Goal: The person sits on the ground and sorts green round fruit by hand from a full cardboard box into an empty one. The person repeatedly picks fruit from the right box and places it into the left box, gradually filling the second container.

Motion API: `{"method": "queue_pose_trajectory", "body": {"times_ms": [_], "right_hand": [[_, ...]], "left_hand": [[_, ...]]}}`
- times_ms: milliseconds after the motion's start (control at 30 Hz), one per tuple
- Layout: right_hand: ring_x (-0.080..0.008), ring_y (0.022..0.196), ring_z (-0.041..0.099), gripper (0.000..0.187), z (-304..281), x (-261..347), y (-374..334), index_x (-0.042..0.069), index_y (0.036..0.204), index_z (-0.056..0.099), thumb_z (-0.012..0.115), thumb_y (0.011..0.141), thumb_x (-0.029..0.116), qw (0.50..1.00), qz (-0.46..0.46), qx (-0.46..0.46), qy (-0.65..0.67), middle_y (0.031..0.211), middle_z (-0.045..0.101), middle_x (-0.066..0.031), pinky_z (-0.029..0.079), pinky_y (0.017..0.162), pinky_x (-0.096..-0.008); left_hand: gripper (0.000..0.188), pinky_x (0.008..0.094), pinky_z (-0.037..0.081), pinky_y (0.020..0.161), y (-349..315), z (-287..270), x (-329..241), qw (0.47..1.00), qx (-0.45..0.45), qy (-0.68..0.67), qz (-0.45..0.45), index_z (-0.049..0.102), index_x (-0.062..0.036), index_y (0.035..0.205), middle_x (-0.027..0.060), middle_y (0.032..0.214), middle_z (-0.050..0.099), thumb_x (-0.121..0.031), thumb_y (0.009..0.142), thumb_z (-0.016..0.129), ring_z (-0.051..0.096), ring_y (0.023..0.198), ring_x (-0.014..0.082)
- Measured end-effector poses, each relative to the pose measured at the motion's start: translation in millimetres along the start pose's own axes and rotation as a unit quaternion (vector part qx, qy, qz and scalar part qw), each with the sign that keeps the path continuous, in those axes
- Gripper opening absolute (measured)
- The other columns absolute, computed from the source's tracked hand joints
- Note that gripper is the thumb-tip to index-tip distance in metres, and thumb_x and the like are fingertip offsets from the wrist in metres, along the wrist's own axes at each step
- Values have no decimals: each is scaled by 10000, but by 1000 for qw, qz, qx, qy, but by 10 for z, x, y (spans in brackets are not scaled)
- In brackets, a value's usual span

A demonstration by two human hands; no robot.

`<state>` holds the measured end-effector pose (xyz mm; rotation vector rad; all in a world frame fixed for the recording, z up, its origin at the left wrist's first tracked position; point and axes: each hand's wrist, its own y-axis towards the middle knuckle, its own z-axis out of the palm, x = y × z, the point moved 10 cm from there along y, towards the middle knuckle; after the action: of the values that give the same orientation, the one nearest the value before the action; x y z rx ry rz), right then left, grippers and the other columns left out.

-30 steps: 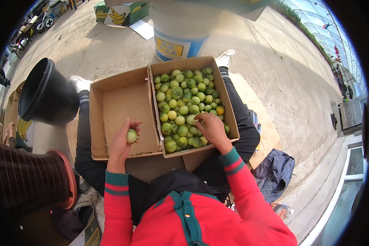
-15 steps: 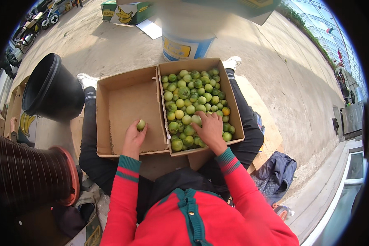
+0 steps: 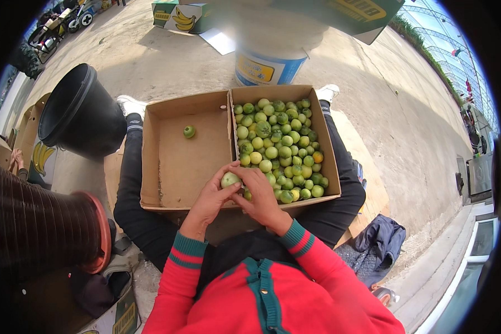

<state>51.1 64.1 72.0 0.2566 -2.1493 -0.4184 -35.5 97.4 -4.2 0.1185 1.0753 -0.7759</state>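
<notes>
"What is held nearest?"

"A pale green tomato (image 3: pixel 230 179) is held in the left hand (image 3: pixel 208 197), its grip closed round the fruit. The right hand (image 3: pixel 264 199) is set against it; whether that grip is closed cannot be told."

"Where is it held?"

"Above the near end of the divide between the left box (image 3: pixel 175 167) and the right box (image 3: pixel 273 92). The right one is filled with green tomatoes (image 3: pixel 285 151); in the left, a lone tomato (image 3: pixel 189 132) is seen."

"Farther off?"

"A white bucket (image 3: pixel 268 69) is seen."

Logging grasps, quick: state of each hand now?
Left hand: closed on a pale green tomato.
Right hand: up against the same tomato; whether it grips cannot be told.
</notes>
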Motion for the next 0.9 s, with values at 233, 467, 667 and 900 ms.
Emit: {"method": "queue_pose_trajectory", "body": {"times_ms": [233,467,667,900], "right_hand": [[-311,985,550,423,77,-526,18,69,1200,598,682,786,90,971,55,45,-228,1021,596,-120,459,852,-424],[-307,984,563,487,376,-935,-95,70,1231,572,705,766,130,947,55,92,-304,985,603,-139,479,816,-419],[-333,963,581,494,-107,-822,-181,39,1263,550,733,857,250,970,242,-12,-35,1043,612,-172,462,814,-390],[-322,1077,535,574,-113,44,-57,60,1340,505,718,817,162,995,-7,-29,-92,1215,600,-127,424,933,-414]], "left_hand": [[319,330,536,867,139,-1460,452,880,-303,-364,30,513,-17,1231,107,1096,563,-86,937,613,584,983,237],[276,361,516,953,85,-2129,456,809,-379,-437,108,509,45,1178,141,1173,532,-50,931,586,547,1064,265],[359,311,477,932,-46,-1454,192,893,-320,-291,121,476,-32,1329,85,1195,564,-192,1009,509,553,1043,180],[403,265,516,795,-59,7,18,993,-86,-50,65,475,-38,1354,63,1189,594,-254,1017,523,604,940,112]]}}
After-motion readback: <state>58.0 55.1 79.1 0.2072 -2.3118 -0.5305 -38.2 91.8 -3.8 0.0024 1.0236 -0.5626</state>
